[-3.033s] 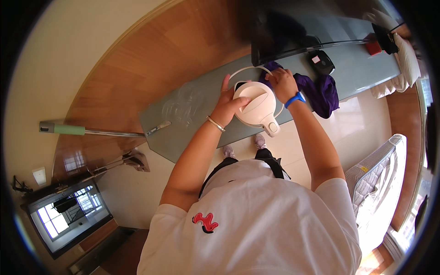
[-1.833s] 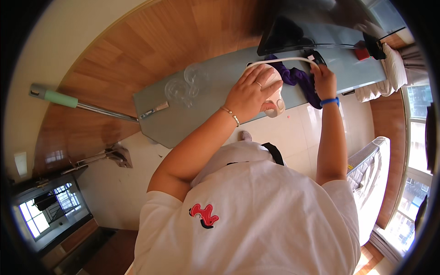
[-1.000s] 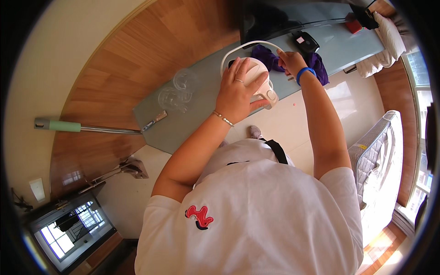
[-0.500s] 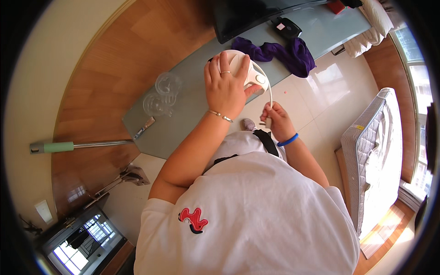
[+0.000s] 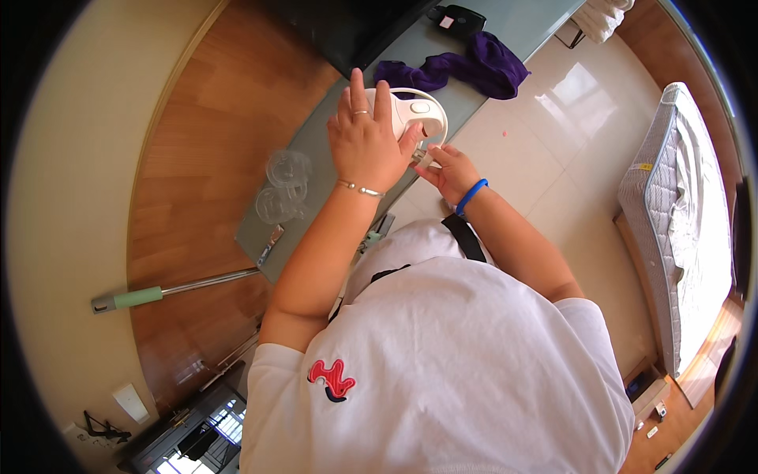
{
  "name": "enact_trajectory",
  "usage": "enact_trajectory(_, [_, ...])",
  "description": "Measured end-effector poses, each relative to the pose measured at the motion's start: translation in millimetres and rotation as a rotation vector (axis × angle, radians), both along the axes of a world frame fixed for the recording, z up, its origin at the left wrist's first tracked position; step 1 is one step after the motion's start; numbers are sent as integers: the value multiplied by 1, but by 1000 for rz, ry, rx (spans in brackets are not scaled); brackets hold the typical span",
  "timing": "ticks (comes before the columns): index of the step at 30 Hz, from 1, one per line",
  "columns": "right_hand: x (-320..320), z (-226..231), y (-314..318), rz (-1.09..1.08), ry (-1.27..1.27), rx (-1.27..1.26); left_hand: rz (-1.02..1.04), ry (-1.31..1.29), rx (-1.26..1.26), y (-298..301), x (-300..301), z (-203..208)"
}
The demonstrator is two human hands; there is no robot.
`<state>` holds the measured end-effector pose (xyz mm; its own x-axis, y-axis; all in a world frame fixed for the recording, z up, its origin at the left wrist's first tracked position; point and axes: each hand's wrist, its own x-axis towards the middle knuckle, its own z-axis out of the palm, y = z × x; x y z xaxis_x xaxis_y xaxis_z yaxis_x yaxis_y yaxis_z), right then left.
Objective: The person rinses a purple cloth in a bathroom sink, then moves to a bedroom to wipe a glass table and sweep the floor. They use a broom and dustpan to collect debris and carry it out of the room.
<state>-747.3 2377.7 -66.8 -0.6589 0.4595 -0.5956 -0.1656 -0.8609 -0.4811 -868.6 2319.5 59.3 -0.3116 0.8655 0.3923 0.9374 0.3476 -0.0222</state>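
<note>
A round white appliance with an oval button sits under my left hand. Its fingers are spread over the top, and the thumb presses the near side by the button. The white cord curves around the appliance's far right edge. My right hand pinches the plug at the cord's end, close to the appliance's near edge. Two clear plastic vessels with handles stand on the grey table to the left. What lies beneath the appliance is hidden by my left hand.
Purple cloth lies beyond the appliance, near a black box-like device and a large dark screen. A small brush-like tool is at the table's near left corner. A green-handled pole and a mattress flank me.
My right hand has brought the plug up and left, against the appliance's near edge. My left hand still holds the appliance. The whole view has shifted and turned.
</note>
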Motion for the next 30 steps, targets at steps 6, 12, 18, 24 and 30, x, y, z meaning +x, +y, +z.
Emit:
enact_trajectory(6, [0,-28,-4,35,70,-64,-478,77,-56,-76,13,-50])
enact_trajectory(12, [2,-16,-6,28,75,-119,-282,101,-171,-84,8,-86])
enact_trajectory(18, [6,-1,5,107,39,-3,-192,-150,-203,-79,-3,-118])
enact_trajectory(24, [10,0,12,76,-120,65,455,-1512,246,-94,-24,-176])
enact_trajectory(30, [3,-39,17,61,-97,50,719,-1996,520,-74,-31,-161])
